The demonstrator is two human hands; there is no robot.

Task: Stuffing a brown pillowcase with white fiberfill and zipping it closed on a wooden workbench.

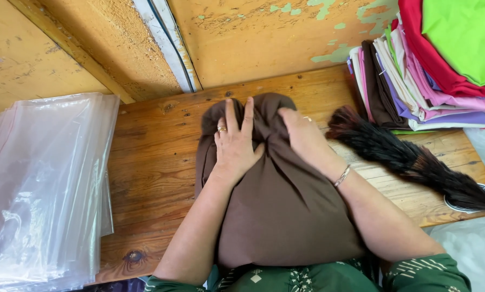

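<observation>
A view from above onto a worn wooden tabletop [156, 162]; a brown cloth [286, 211] lies in the middle of it, reaching from the person's lap up past the fingertips. The left hand [234, 143] rests flat on the cloth's upper part, fingers spread wide and pressing down, gripping nothing; a ring shows on one finger. The right hand [302, 135] lies just beside it, fingers curled closed on a bunched fold of the cloth, with creases fanning away from that pinch; a thin bangle circles the wrist. The cloth looks soft, light and limp; it would likely slump and slide unless taken by an edge or a gathered fold, and pressing it flat should steady it. Well beyond the left hand's outer side lies a stack of clear plastic bags [42, 184]; just past the right hand's knuckles lies a dark feather duster [405, 157], and farther on sits a pile of folded coloured fabrics [432, 70]. Peeling yellow boards [253, 32] rise beyond the fingertips.
</observation>
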